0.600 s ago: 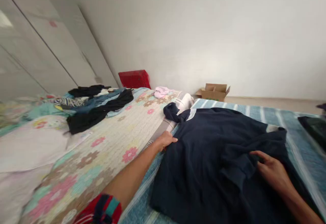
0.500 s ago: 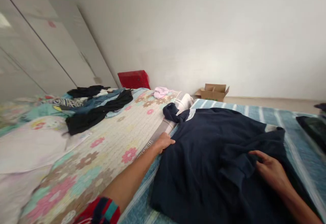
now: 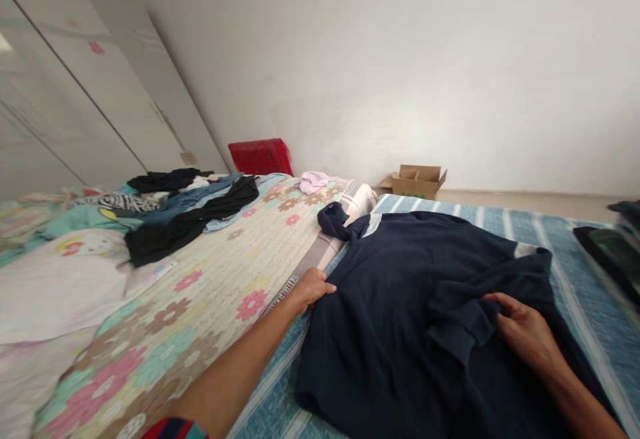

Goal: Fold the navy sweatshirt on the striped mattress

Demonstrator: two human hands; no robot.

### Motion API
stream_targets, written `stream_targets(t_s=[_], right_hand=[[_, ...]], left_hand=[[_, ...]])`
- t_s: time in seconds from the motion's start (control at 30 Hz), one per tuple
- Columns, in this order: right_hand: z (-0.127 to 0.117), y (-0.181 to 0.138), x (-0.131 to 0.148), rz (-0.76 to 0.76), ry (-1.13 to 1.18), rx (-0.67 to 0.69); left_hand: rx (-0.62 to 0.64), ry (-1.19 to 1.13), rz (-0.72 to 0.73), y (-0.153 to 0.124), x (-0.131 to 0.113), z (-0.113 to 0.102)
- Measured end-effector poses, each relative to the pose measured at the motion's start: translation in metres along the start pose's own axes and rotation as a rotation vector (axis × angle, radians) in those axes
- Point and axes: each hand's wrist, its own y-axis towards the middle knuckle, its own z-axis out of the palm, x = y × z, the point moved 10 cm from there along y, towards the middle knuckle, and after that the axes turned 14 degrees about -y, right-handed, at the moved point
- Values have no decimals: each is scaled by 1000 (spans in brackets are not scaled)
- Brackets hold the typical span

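Note:
A dark navy shirt lies spread on a blue striped sheet. My left hand rests at the shirt's left edge, fingers curled onto the fabric as if pinching it. My right hand lies on the shirt near a folded-over sleeve, fingers bent and gripping the cloth. One sleeve end is bunched at the far left, against a white roll.
A floral mattress lies to the left with a pile of dark and blue clothes and a pink garment. A red crate and a cardboard box stand by the wall. Dark items lie at right.
My left hand has slid a little toward me along the shirt's left edge. The right hand shifted slightly left with the sleeve. The camera view drifted slightly.

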Motion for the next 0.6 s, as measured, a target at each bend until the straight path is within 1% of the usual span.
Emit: stream_targets(t_s=[0.1, 0.17, 0.23, 0.3, 0.33, 0.37, 0.4, 0.5, 0.6], right_hand=[[-1, 0, -1, 0, 7, -7], [-1, 0, -1, 4, 7, -15], [-2, 0, 0, 6, 3, -17], [-2, -1, 2, -3, 1, -21], [-2, -1, 3, -8, 0, -22], [-3, -1, 4, -13, -1, -23], [-3, -1, 5, -17, -4, -25], [-5, -2, 6, -20, -19, -30], [-5, -2, 5, -7, -39, -31]], left_hand=[[-22, 21, 49, 2, -1, -2], [3, 12, 41, -1, 2, -1], [76, -21, -12, -8, 8, 3], [186, -63, -82, -18, 16, 9], [215, -66, -95, -23, 18, 11], [219, -53, -90, -26, 19, 10], [196, -28, -71, -28, 19, 7], [75, 52, -10, -28, 16, -2], [32, 71, 0, -28, 16, -5]])
